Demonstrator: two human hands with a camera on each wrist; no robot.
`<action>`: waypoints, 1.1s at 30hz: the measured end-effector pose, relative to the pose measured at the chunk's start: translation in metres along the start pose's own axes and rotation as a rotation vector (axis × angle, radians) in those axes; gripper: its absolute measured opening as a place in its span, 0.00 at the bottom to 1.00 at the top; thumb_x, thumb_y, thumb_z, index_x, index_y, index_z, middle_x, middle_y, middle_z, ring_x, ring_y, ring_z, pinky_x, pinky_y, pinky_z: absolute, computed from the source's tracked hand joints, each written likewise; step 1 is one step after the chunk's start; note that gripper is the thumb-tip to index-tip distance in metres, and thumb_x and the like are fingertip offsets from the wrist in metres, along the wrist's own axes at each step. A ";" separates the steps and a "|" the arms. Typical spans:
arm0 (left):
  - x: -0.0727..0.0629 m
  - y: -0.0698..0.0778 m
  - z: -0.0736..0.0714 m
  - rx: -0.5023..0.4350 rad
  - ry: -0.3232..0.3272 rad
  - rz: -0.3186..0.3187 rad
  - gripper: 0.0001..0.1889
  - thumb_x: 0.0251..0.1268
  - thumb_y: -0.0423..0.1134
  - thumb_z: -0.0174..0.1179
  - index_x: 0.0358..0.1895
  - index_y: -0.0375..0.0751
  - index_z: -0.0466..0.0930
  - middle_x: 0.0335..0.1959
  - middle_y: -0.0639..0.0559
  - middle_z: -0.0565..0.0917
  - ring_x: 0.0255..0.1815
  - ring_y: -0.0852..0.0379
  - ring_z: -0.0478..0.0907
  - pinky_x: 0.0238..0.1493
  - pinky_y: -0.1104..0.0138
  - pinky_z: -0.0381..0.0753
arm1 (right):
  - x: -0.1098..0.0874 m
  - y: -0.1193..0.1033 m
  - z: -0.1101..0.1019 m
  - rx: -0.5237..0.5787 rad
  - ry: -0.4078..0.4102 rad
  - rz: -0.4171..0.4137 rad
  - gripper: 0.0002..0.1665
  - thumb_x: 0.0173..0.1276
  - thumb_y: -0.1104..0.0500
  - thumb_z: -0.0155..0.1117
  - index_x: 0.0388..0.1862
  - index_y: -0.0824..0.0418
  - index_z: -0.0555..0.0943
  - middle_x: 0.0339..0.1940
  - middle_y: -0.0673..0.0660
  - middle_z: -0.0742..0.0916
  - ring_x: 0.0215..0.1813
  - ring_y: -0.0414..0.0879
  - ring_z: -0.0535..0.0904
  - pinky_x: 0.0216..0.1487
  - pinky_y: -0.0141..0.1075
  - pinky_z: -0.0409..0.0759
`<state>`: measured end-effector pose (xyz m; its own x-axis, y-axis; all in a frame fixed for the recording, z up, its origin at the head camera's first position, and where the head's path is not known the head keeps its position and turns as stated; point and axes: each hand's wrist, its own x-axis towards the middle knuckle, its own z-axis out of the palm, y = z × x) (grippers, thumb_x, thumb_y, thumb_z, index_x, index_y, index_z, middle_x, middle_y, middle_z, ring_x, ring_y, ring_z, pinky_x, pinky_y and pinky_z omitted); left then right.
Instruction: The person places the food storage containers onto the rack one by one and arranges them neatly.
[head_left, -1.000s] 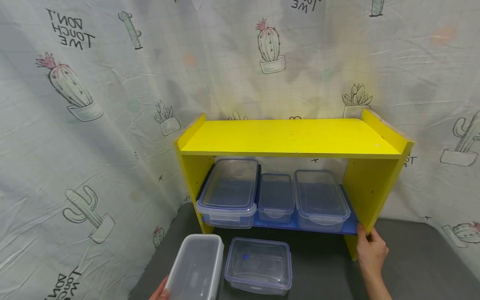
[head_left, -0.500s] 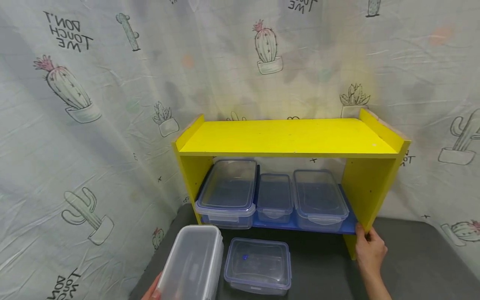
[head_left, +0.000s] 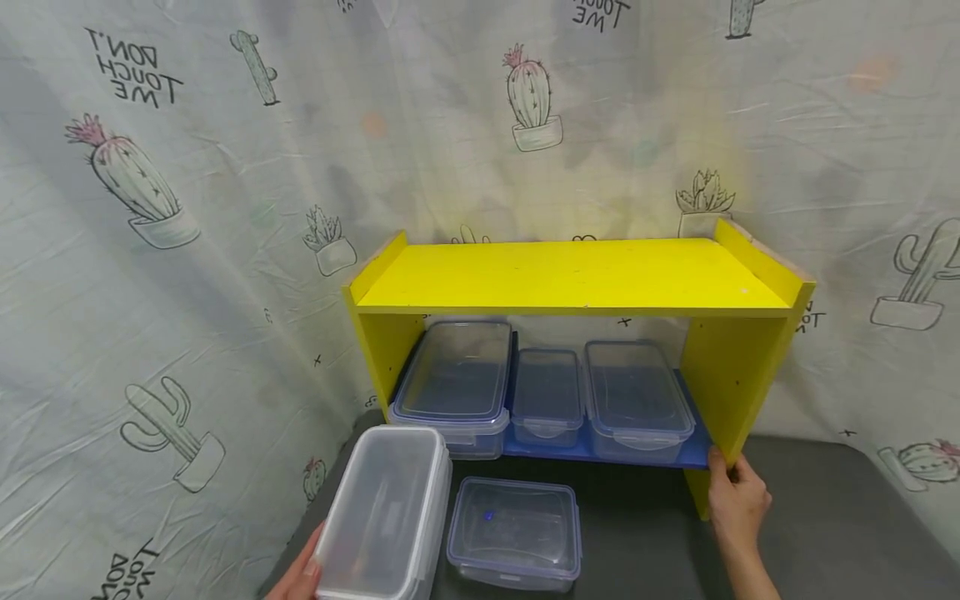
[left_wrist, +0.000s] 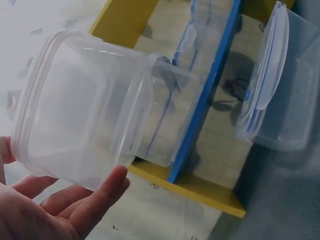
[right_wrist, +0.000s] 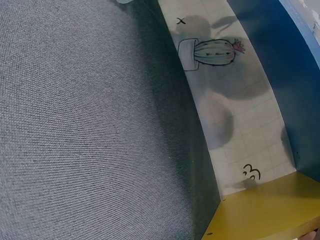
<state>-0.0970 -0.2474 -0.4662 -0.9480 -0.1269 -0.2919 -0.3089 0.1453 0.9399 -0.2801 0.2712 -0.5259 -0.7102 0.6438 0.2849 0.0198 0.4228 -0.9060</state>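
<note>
My left hand (head_left: pixel 298 571) grips a clear plastic food container with a white lid (head_left: pixel 382 508), raised in front of the shelf's left end. In the left wrist view, the fingers of the left hand (left_wrist: pixel 55 215) support the container (left_wrist: pixel 85 110) along its side, with the thumb at the lid rim. My right hand (head_left: pixel 738 500) holds the front edge of the yellow shelf unit's right side panel (head_left: pixel 738 383), where the blue shelf board (head_left: pixel 697 450) meets it. Only a bit of a fingertip shows at the right wrist view's lower right corner.
On the blue board stand a large lidded container (head_left: pixel 457 375), a small one (head_left: pixel 547 392) and a medium one (head_left: pixel 637 392). Another blue-rimmed container (head_left: pixel 513 533) sits on the dark grey table (head_left: pixel 825 517) before the unit. Behind hangs a cactus-print curtain (head_left: pixel 225 333).
My left hand has lifted the white-lidded container higher and toward the shelf, so it now overlaps the unit's lower left corner. The right hand keeps its hold on the side panel.
</note>
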 end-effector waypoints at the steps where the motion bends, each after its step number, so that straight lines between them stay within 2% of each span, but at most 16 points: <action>1: -0.002 0.003 0.003 -0.004 0.019 0.012 0.51 0.64 0.75 0.38 0.78 0.42 0.37 0.65 0.27 0.68 0.54 0.44 0.77 0.44 0.54 0.80 | 0.000 0.000 0.000 -0.001 0.005 -0.001 0.18 0.70 0.47 0.59 0.39 0.60 0.83 0.14 0.18 0.66 0.22 0.25 0.64 0.26 0.24 0.62; 5: -0.007 0.014 0.014 -0.070 0.163 0.070 0.43 0.70 0.69 0.38 0.78 0.46 0.44 0.59 0.34 0.75 0.47 0.49 0.81 0.40 0.56 0.82 | 0.000 0.000 0.000 -0.005 0.023 -0.013 0.17 0.69 0.47 0.59 0.39 0.60 0.84 0.14 0.17 0.66 0.22 0.24 0.63 0.26 0.23 0.62; 9: -0.006 0.027 0.026 -0.209 0.347 0.179 0.31 0.75 0.57 0.44 0.74 0.47 0.57 0.45 0.60 0.83 0.38 0.60 0.84 0.34 0.59 0.84 | 0.000 0.000 0.000 -0.002 0.025 -0.011 0.18 0.69 0.47 0.59 0.38 0.60 0.84 0.14 0.18 0.66 0.22 0.24 0.63 0.26 0.23 0.62; 12: -0.006 0.037 0.035 -0.294 0.422 0.264 0.24 0.76 0.49 0.46 0.71 0.48 0.64 0.38 0.73 0.82 0.35 0.64 0.84 0.30 0.61 0.84 | 0.000 0.001 0.001 -0.002 0.020 -0.002 0.18 0.69 0.46 0.59 0.38 0.60 0.83 0.14 0.18 0.66 0.22 0.25 0.64 0.26 0.23 0.62; 16: -0.004 0.051 0.044 -0.359 0.490 0.316 0.21 0.76 0.44 0.48 0.67 0.46 0.70 0.38 0.72 0.84 0.34 0.64 0.85 0.27 0.63 0.84 | 0.000 0.001 0.001 -0.004 0.018 0.005 0.18 0.69 0.46 0.59 0.38 0.59 0.84 0.14 0.18 0.66 0.22 0.26 0.64 0.27 0.24 0.63; 20: -0.002 0.059 0.048 -0.414 0.512 0.383 0.19 0.75 0.40 0.49 0.65 0.44 0.73 0.39 0.67 0.86 0.34 0.62 0.85 0.26 0.63 0.83 | 0.000 0.001 0.002 -0.003 0.019 0.004 0.18 0.69 0.46 0.59 0.39 0.59 0.84 0.14 0.17 0.66 0.23 0.25 0.64 0.27 0.24 0.62; 23: -0.001 0.063 0.048 -0.488 0.486 0.466 0.16 0.75 0.36 0.49 0.61 0.46 0.78 0.41 0.63 0.87 0.34 0.60 0.86 0.25 0.62 0.83 | 0.000 0.002 0.002 -0.001 0.026 0.001 0.18 0.69 0.46 0.60 0.39 0.60 0.84 0.14 0.17 0.66 0.23 0.25 0.63 0.27 0.24 0.62; 27: 0.003 0.069 0.050 -0.602 0.459 0.545 0.16 0.75 0.32 0.47 0.57 0.47 0.81 0.43 0.57 0.88 0.35 0.58 0.87 0.25 0.62 0.84 | 0.000 0.002 0.002 0.000 0.033 0.001 0.18 0.69 0.46 0.60 0.39 0.60 0.84 0.14 0.17 0.66 0.22 0.25 0.64 0.27 0.24 0.62; 33: 0.006 0.074 0.054 -0.697 0.457 0.602 0.16 0.74 0.30 0.48 0.55 0.43 0.82 0.44 0.53 0.88 0.35 0.56 0.87 0.26 0.62 0.84 | 0.001 0.002 0.002 -0.001 0.028 0.002 0.18 0.69 0.46 0.60 0.39 0.59 0.84 0.14 0.16 0.66 0.23 0.25 0.64 0.27 0.24 0.62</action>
<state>-0.1297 -0.1847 -0.4075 -0.7661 -0.6038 0.2203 0.4596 -0.2750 0.8444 -0.2819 0.2710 -0.5281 -0.6899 0.6625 0.2918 0.0222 0.4223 -0.9062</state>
